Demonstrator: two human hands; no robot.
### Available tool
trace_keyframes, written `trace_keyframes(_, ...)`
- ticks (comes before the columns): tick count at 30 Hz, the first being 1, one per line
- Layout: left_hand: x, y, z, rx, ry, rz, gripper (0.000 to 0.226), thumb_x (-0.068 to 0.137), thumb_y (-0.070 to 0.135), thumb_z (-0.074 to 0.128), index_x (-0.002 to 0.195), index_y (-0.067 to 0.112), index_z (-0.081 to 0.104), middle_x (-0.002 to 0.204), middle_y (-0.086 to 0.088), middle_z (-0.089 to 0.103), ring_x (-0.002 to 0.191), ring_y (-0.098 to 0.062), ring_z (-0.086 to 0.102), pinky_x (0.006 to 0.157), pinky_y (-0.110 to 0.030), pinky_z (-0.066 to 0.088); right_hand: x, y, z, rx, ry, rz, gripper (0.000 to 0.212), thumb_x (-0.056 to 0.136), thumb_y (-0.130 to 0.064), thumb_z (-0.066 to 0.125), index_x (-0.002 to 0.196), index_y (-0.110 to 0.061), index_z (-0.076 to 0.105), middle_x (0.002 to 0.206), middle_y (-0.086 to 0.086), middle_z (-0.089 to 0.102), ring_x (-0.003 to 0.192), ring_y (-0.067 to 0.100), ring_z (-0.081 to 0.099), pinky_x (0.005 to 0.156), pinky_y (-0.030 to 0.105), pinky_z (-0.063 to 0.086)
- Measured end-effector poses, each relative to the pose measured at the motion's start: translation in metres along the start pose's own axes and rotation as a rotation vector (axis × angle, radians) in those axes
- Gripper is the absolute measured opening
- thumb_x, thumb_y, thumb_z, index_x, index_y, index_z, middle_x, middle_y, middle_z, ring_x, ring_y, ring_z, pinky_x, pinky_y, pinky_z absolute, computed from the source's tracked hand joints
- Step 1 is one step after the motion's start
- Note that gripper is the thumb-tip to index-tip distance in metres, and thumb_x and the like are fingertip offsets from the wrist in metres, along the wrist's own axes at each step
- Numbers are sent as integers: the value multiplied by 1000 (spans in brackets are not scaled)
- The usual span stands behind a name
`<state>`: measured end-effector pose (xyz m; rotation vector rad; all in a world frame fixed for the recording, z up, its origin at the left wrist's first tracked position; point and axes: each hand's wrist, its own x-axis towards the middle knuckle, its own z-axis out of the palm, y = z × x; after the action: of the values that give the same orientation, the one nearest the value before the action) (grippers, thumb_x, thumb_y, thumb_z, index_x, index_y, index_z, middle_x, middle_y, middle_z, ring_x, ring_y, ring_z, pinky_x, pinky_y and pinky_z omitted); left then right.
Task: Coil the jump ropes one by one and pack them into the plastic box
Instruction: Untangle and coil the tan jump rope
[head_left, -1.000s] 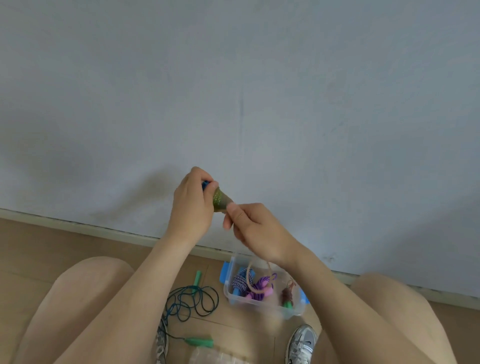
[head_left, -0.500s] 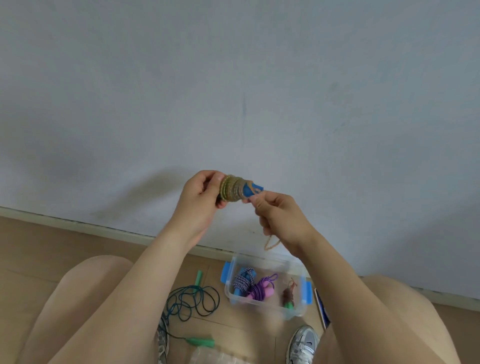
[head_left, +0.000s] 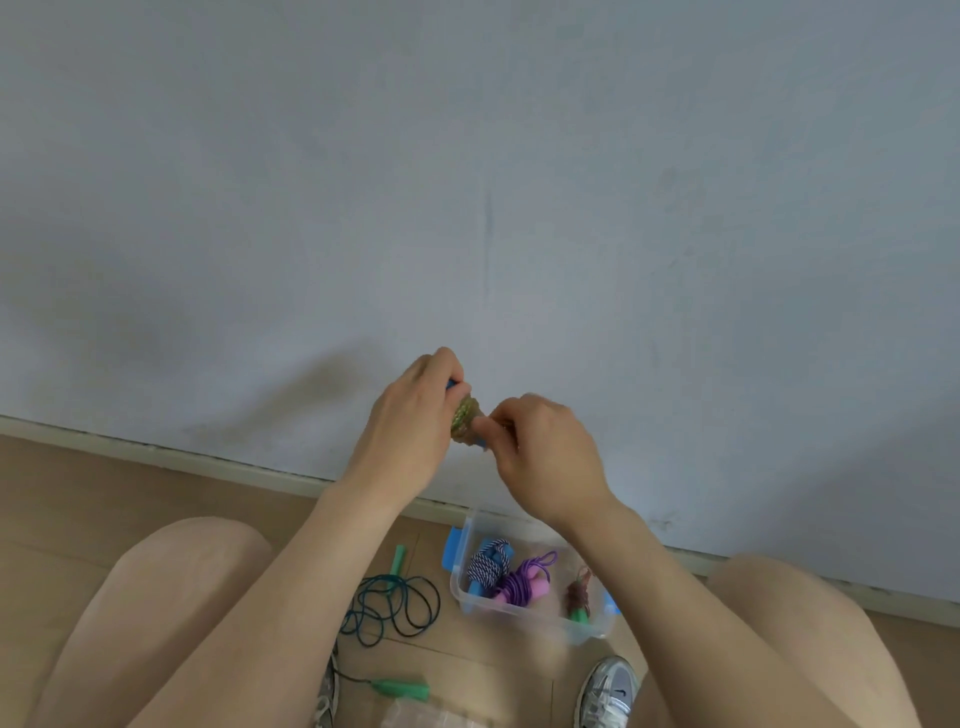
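Head view: wood floor below grey wall, both hands, left and right, closed around coiled rope.

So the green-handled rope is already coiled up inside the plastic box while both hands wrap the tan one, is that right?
Not quite. The head view shows the green-handled rope lying loose on the floor beside the plastic box, not coiled inside it. The rest holds: the left hand and right hand are both on the tan rope.
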<state>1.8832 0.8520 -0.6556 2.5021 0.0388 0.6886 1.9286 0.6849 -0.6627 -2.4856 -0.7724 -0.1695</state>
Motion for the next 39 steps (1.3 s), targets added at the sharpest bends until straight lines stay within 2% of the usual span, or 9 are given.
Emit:
trace_keyframes(4,2,-2,0,-199,-31,-92,8,109,23,53,103,17,56,92,4,63,81,-8,60,67,-15,42,4,6,3,224,90,67,39,107,-42,55,73,-25,62,83,-2,62,87,16,58,75,30,43)
trace_keyframes(9,3,-1,-3,-388,-73,-200,9,107,30,58,104,21,55,104,2,66,79,-16,72,70,-26,57,4,-2,-7,788,-43,314,41,110,-39,51,95,-3,60,89,13,74,73,28,78,72,55,64)
trace_keyframes(14,2,3,-21,-694,-333,-454,36,96,31,76,95,5,51,89,-17,74,70,-29,77,70,-47,65,1,-1,-15,460,22,65,35,109,-35,55,85,-10,57,69,4,71,64,22,69,68,47,57)
trace_keyframes(19,0,9,-35,-668,-505,-414,19,96,26,72,115,22,71,83,-14,67,60,-26,67,62,-38,59,-5,-6,-20,528,-92,-34,31,109,-35,56,85,-16,59,70,3,71,65,22,66,66,45,57)
trace_keyframes(22,-2,12,-38,-617,-578,-331,13,96,22,72,105,27,79,86,-18,67,60,-24,65,63,-34,58,-7,-4,-24,514,-127,-47,31,108,-34,57,86,-13,62,71,4,71,63,16,69,63,40,57)
trace_keyframes(27,-2,9,-34,-555,-562,-294,9,91,25,79,99,28,75,94,-6,69,62,-25,68,66,-37,62,-10,-1,-28,514,-163,-33,26,107,-36,61,90,-16,66,79,-2,71,63,16,75,53,22,50)
trace_keyframes(31,-5,7,-28,-485,-588,-249,19,86,36,86,96,30,71,89,7,70,70,-26,75,74,-44,66,-11,-1,-33,496,-195,-16,28,105,-40,64,88,-19,72,72,-2,73,62,15,76,57,35,59)
trace_keyframes(35,-4,7,-20,-428,-464,-195,28,79,39,92,97,32,72,89,14,75,82,-10,74,81,-41,63,-7,-2,-37,535,-80,142,27,90,-44,83,81,-18,81,70,1,77,62,18,75,62,48,63)
trace_keyframes(39,-3,10,-17,-399,-379,-214,36,74,40,94,90,30,65,91,11,78,82,-9,73,77,-36,57,-3,-3,-39,587,76,236,24,74,-41,95,71,-22,81,69,-6,76,57,2,64,59,23,55)
